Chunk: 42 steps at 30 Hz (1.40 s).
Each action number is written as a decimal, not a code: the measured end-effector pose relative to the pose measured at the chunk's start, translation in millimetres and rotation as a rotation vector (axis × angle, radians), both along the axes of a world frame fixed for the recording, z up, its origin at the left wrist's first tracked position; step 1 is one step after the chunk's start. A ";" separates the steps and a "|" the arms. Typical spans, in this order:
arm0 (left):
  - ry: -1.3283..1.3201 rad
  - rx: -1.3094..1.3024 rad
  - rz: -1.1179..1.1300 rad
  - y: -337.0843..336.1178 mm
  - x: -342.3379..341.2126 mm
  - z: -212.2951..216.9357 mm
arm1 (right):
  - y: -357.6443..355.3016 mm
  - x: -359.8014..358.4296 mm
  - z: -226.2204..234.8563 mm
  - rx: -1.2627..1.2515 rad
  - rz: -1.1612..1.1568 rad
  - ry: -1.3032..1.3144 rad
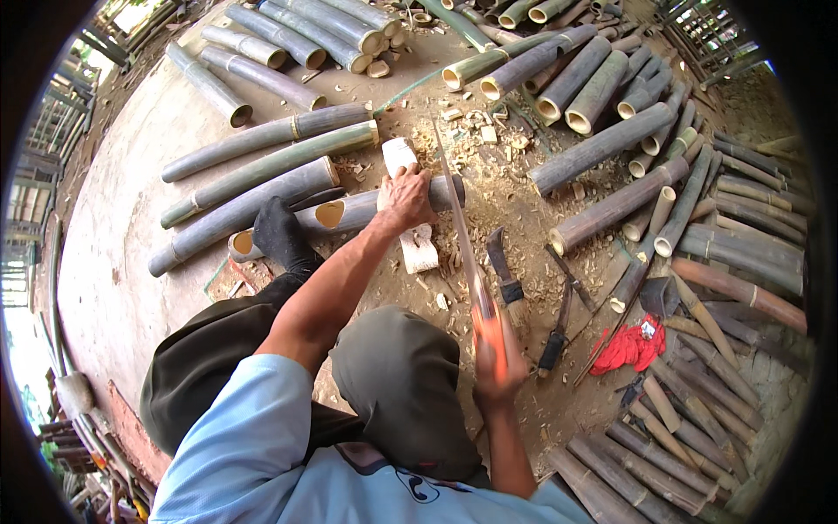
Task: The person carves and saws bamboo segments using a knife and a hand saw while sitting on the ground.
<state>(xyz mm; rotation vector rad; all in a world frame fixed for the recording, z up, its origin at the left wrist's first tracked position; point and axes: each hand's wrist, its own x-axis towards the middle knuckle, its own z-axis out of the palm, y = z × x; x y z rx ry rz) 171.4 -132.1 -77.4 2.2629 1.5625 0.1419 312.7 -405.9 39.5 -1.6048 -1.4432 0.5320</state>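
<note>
My left hand (pixel 408 199) presses down on a grey bamboo tube (pixel 360 212), its fingers wrapped over the top. Two oval openings show in the tube's side, left of that hand. Under the tube lies a pale wooden block (pixel 419 251), sticking out on both sides. In my right hand (pixel 504 375) is the orange handle of a handsaw (pixel 463 223), whose blade points away from me and crosses the tube near its right end. Whether the teeth have entered the bamboo I cannot tell. My foot in a black sock (pixel 284 229) rests against the tube's left part.
Several cut bamboo tubes (pixel 275 170) lie to the left, with a large pile (pixel 602 157) at the right. A curved blade (pixel 498 253) and a knife with a black-wrapped handle (pixel 552 349) lie right of the saw, near red cloth (pixel 624 349). Shavings (pixel 454 288) litter the floor.
</note>
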 end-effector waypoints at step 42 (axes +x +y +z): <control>-0.042 -0.020 0.039 19.2 3.4 11.0 | 23.6 18.6 -20.1 0.055 -0.012 -0.019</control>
